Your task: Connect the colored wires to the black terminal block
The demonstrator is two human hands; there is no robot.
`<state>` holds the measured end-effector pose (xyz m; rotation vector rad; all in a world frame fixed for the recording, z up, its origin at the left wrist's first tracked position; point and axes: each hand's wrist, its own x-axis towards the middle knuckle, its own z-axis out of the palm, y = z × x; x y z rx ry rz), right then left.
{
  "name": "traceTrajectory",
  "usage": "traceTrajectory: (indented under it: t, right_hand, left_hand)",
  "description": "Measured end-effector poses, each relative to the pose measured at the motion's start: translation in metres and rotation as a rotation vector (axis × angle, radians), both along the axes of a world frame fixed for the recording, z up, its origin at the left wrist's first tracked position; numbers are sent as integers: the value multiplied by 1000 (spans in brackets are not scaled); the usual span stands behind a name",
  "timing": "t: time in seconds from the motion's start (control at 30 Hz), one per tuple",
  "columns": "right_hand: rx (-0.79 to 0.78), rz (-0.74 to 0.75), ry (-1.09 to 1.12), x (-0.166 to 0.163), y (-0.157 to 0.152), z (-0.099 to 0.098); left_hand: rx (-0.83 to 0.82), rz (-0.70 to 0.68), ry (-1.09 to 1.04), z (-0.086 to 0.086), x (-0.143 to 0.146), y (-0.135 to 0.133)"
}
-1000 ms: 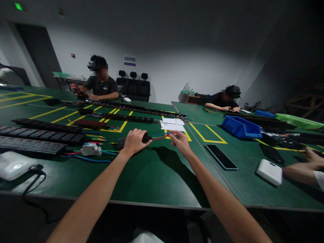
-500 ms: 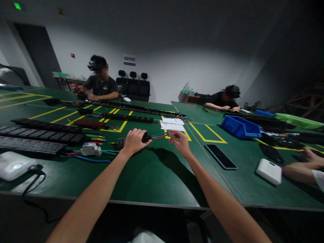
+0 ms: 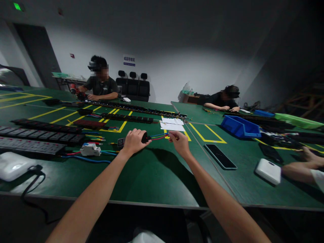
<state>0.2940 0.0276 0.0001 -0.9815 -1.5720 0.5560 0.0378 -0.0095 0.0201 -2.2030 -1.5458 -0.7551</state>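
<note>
My left hand [image 3: 134, 141] is wrapped over a black socket housing [image 3: 145, 137], most of it hidden under my palm. A grey square face shows just left of that hand; I cannot tell whether it belongs to the same piece. Red, blue and green wires [image 3: 159, 136] run out of the housing to the right. At their far end my right hand [image 3: 178, 141] pinches the wire tips between thumb and fingertips, a little above the green table [image 3: 157, 182]. The exact tips are too small to make out.
Grey power strips [image 3: 32, 144] and a white breaker [image 3: 90, 150] with wires lie to the left. White papers [image 3: 172, 124] are beyond my hands. A phone [image 3: 220, 156], a white box [image 3: 268, 171] and a blue bin [image 3: 240, 127] stand right. Another person's hand reaches in there.
My right hand has closed in on the wire tips, its fingers now drawn together. My left hand keeps its place on the housing.
</note>
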Motion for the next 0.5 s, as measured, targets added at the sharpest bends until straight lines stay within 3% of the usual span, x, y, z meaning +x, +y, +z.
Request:
traceTrajectory:
  t: [0.27,0.5]
  right_hand:
    - [-27,20,28,2,5,-4]
    - [42,14,-84,4,5,-2]
  left_hand:
    - [-4,-15,-21,0,-1,0]
    - [8,-5,6,1,-1,0]
